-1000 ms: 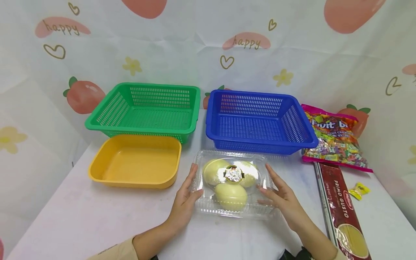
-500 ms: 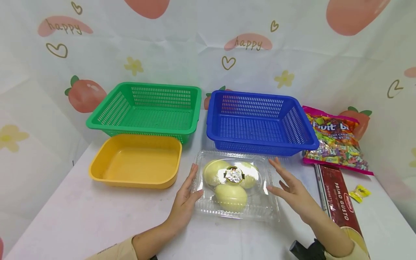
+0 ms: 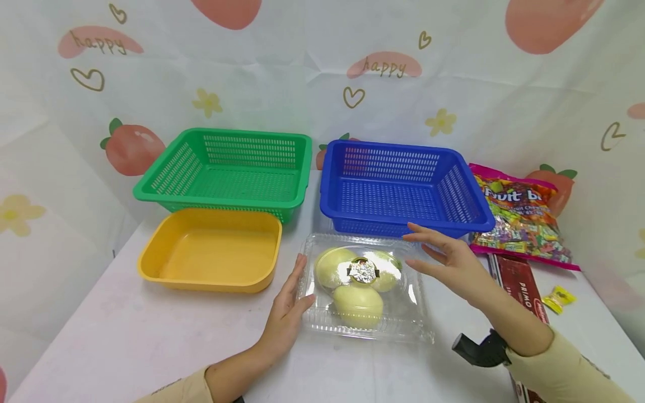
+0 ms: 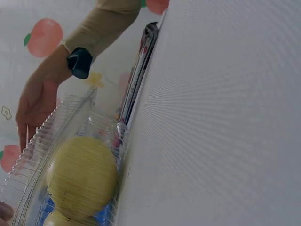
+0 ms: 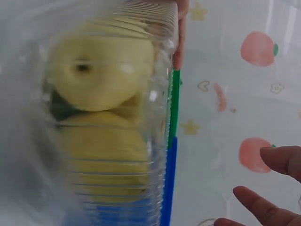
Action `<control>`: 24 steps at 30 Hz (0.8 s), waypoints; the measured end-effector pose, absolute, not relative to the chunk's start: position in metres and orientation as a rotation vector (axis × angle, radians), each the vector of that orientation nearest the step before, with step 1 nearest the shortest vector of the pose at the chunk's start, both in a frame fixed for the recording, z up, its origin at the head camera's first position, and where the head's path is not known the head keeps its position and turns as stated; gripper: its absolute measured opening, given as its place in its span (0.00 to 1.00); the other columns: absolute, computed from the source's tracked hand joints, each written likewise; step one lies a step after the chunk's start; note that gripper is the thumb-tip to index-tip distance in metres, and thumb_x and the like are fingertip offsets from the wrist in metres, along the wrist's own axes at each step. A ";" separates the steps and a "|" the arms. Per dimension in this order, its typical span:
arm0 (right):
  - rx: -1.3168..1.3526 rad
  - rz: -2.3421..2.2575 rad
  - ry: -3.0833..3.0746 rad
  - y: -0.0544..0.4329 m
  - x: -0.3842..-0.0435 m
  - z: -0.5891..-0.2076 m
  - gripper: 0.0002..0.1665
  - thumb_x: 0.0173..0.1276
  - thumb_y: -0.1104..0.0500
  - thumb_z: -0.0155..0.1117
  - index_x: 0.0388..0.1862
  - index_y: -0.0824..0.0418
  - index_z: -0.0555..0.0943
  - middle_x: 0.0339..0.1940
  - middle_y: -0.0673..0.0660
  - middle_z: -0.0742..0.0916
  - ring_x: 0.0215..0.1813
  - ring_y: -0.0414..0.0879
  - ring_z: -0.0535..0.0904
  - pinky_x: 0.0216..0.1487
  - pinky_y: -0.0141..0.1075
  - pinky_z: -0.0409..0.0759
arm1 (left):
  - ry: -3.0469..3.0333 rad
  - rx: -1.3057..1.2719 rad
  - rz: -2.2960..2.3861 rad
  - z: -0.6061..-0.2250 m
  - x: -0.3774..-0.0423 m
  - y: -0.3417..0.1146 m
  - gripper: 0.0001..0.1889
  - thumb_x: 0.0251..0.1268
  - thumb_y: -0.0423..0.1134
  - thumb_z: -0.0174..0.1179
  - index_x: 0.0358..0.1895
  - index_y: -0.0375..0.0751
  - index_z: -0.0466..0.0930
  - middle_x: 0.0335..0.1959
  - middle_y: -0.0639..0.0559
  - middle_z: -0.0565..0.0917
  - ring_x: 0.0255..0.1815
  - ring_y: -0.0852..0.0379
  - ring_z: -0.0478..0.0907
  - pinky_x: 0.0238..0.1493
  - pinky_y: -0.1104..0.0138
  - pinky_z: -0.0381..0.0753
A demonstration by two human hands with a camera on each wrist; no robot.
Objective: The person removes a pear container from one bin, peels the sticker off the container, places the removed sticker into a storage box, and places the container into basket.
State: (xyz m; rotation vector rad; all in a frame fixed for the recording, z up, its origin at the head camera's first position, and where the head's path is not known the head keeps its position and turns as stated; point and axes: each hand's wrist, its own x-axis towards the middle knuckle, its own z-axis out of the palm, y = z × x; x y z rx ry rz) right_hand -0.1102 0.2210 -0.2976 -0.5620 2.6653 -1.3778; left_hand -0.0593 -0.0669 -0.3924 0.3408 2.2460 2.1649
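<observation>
A clear plastic clamshell box (image 3: 408, 324) lies on the table in front of me, its lid down. Inside are three pale yellow round fruits (image 3: 358, 305); a dark stem hollow shows on one fruit (image 5: 84, 67) in the right wrist view. A gold and silver label (image 3: 363, 271) sits on the lid. My left hand (image 3: 283, 316) rests against the box's left side, fingers extended along it and thumb at the lid edge. Above the right part of the lid hovers my right hand (image 3: 456, 271), fingers apart and holding nothing.
Behind stand a green basket (image 3: 242, 204) and a blue basket (image 3: 403, 224), with a yellow tray (image 3: 206, 280) at the left. On the right lie a candy bag (image 3: 524, 224), a red spaghetti box (image 3: 521, 285) partly under my right arm, and a wrapped candy (image 3: 558, 299).
My right hand has left the box's right side, moved out to the right, then up and back over the lid. The left hand and the box have stayed in place.
</observation>
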 end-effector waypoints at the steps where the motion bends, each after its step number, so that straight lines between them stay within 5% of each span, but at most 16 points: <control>1: -0.587 -1.369 2.663 0.218 -0.113 -0.295 0.25 0.64 0.57 0.62 0.59 0.64 0.74 0.71 0.61 0.67 0.73 0.59 0.58 0.62 0.24 0.66 | 2.244 0.344 2.168 -0.392 -0.059 -0.067 0.34 0.65 0.27 0.46 0.73 0.39 0.47 0.77 0.46 0.42 0.77 0.50 0.36 0.65 0.89 0.43; 6: -0.672 -1.282 2.638 0.206 -0.126 -0.286 0.25 0.63 0.56 0.64 0.57 0.65 0.75 0.68 0.62 0.71 0.71 0.59 0.63 0.62 0.40 0.68 | 2.239 0.364 2.178 -0.392 -0.059 -0.067 0.34 0.65 0.26 0.45 0.73 0.38 0.47 0.77 0.45 0.42 0.77 0.49 0.35 0.65 0.89 0.43; 13: -0.777 -1.112 2.592 0.187 -0.146 -0.286 0.21 0.61 0.57 0.66 0.52 0.64 0.80 0.61 0.63 0.78 0.66 0.58 0.70 0.62 0.46 0.72 | 2.228 0.377 2.187 -0.393 -0.059 -0.066 0.34 0.65 0.26 0.45 0.73 0.38 0.46 0.77 0.45 0.42 0.77 0.49 0.35 0.65 0.88 0.43; 24: -0.892 -0.890 2.417 0.159 -0.173 -0.279 0.19 0.59 0.62 0.66 0.50 0.65 0.81 0.48 0.59 0.86 0.49 0.49 0.81 0.53 0.39 0.81 | 2.237 0.366 2.178 -0.391 -0.059 -0.067 0.34 0.65 0.26 0.46 0.73 0.39 0.47 0.77 0.45 0.42 0.77 0.49 0.36 0.66 0.88 0.43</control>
